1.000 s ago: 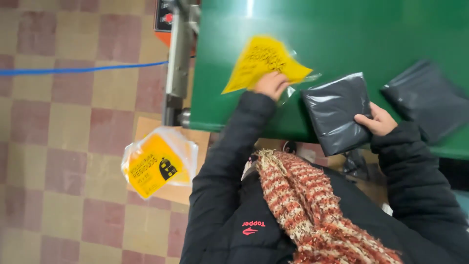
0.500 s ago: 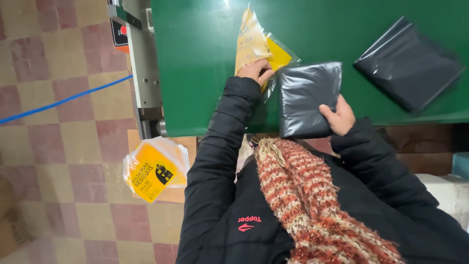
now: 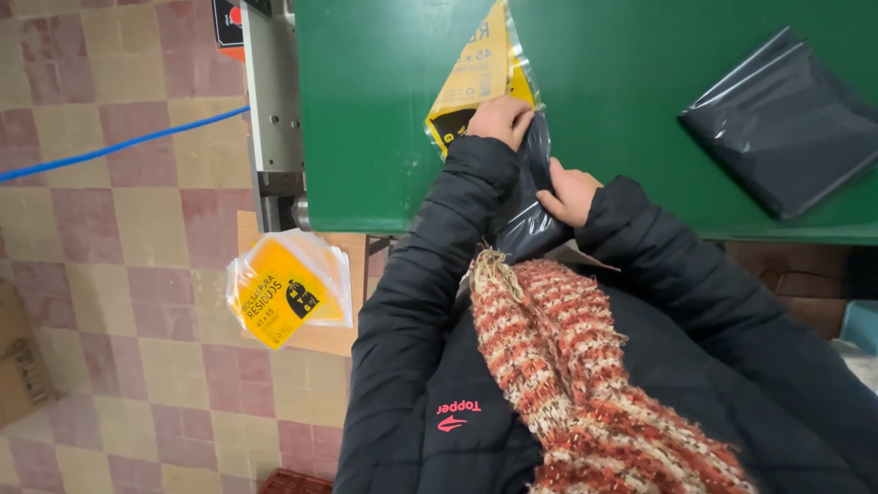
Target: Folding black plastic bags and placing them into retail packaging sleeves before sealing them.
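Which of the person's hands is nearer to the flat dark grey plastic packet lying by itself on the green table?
The right hand: it lies between the left hand and the flat dark grey plastic packet, though apart from it.

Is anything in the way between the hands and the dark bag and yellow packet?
Nothing visible. The left hand already grips the clear plastic packet with the yellow label, and the right hand is on the folded dark grey plastic bag.
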